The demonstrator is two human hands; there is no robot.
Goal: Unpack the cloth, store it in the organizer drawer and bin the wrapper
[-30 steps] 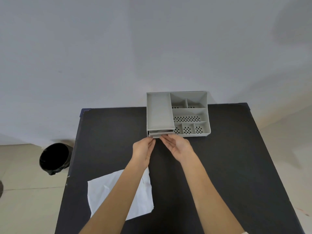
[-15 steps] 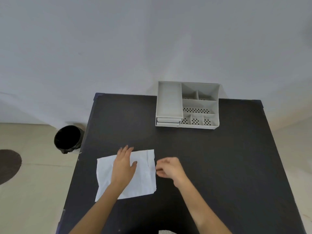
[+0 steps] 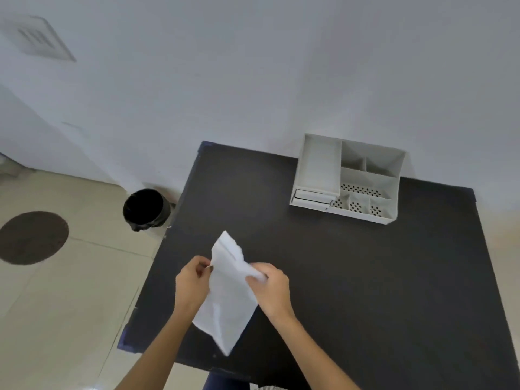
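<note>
A white wrapper (image 3: pixel 228 294) hangs lifted off the black table (image 3: pixel 365 277), held between both hands. My left hand (image 3: pixel 192 282) pinches its left edge. My right hand (image 3: pixel 271 285) grips its upper right part, crumpling it there. The grey organizer (image 3: pixel 349 178) stands at the table's far side, its small drawer (image 3: pixel 312 199) at the front left pushed in. No cloth is visible. A black bin (image 3: pixel 146 208) stands on the floor just left of the table.
A white wall rises behind the table. Beige floor tiles lie to the left, with a round dark cover (image 3: pixel 32 237) set in them. The table's left edge (image 3: pixel 157 254) runs near the bin.
Both hands left the organizer drawer, came back to the wrapper lying flat on the table, and have lifted it. The view has swung left.
</note>
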